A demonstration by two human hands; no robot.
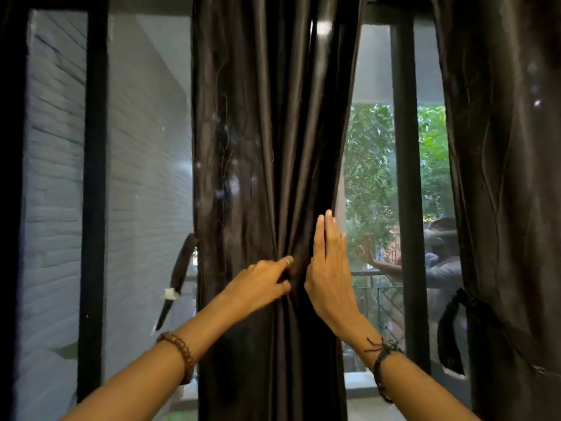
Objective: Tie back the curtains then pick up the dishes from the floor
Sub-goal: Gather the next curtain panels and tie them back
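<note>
Window wall ahead: black-framed glass (97,177), pale brick outside on the left, foliage on the right. Middle dark curtain (258,147) hangs dead centre, long axis vertical, folds pinched into a waist at hand height. Left hand (261,281) curls its fingers into the gathered folds, gripping the cloth. Right hand (329,268) lies flat with straight fingers pointing up, pressed on the curtain's right edge. Tieback strap (177,278) dangles just off the curtain's left edge, tilted, with a white patch low down. Second curtain (510,177) at far right carries its own tie (452,329). Open glass on both sides of the middle curtain. No dishes or containers in view.
</note>
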